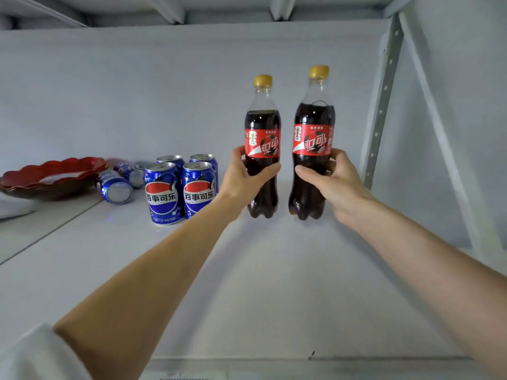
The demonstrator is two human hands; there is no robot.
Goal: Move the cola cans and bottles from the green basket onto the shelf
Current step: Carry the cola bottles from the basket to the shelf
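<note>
Two cola bottles with yellow caps and red labels stand upright on the white shelf (pixel 263 283). My left hand (pixel 242 175) grips the left bottle (pixel 262 127) around its waist. The right bottle (pixel 314 124) is gripped the same way by my right hand (pixel 333 185). Their bases are at the shelf surface; contact cannot be told. To the left, several blue cola cans (pixel 164 193) stand upright in a cluster, and two more blue cans (pixel 115 186) lie on their sides behind them. The green basket is out of view.
A red scalloped bowl (pixel 52 174) sits at the far left of the shelf. A perforated metal upright (pixel 382 100) and a diagonal brace bound the shelf on the right. Another shelf board runs overhead. A white wall closes the back.
</note>
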